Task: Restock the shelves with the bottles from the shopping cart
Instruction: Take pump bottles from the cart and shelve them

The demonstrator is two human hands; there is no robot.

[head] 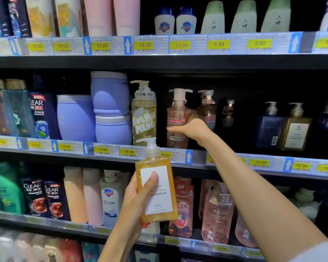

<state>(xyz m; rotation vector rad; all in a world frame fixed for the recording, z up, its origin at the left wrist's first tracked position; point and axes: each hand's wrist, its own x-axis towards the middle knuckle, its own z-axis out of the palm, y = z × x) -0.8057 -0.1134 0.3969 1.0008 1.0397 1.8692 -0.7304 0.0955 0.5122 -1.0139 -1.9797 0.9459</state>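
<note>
My left hand grips an amber pump bottle with a white label, held upright in front of the middle shelf's price rail. My right hand reaches into the middle shelf and wraps round a pink pump bottle that stands near the shelf's front edge. Just behind my right hand stand two more pink pump bottles. Further right on the same shelf sit a blue pump bottle and an amber pump bottle like the one I hold. The shopping cart is out of view.
The middle shelf carries purple tubs, a green-white pump bottle and dark shampoo bottles at the left. A dark gap lies between the pink bottles and the blue one. Shelves above and below are packed with bottles.
</note>
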